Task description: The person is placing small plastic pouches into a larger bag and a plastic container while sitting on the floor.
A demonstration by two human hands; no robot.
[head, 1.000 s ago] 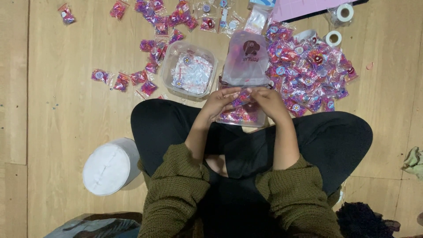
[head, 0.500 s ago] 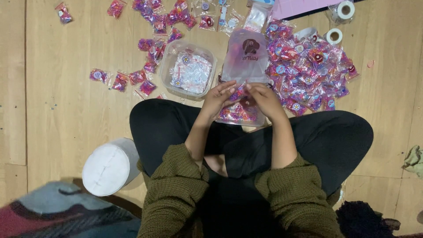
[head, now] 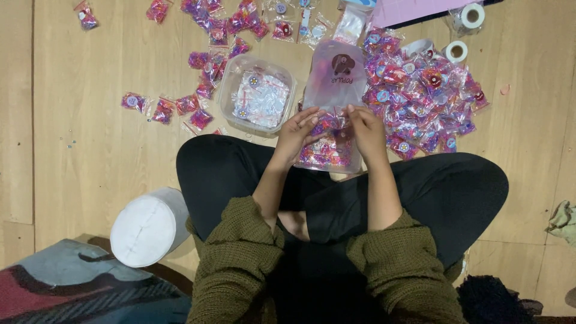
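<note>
I sit cross-legged on a wooden floor in black trousers and an olive sweater. Both hands meet in front of my knees over a clear plastic bag (head: 336, 78) that holds several small pink-red packets in its lower part. My left hand (head: 297, 133) pinches the bag's left side. On the right side, my right hand (head: 367, 131) grips the bag together with a small packet (head: 327, 123) at mid-height. The bag's upper part, with a dark printed mark, lies flat on the floor beyond my fingers.
A clear plastic tub (head: 231, 84) with white packets stands left of the bag. A heap of pink packets (head: 420, 90) lies to the right, and loose packets (head: 198, 66) are scattered left. Tape rolls (head: 457, 51) sit far right. A white cylinder (head: 150, 225) lies by my left knee.
The view has shifted slightly, bringing a patterned rug into the lower left. My hands stay together on the bag, with only small finger movements.
</note>
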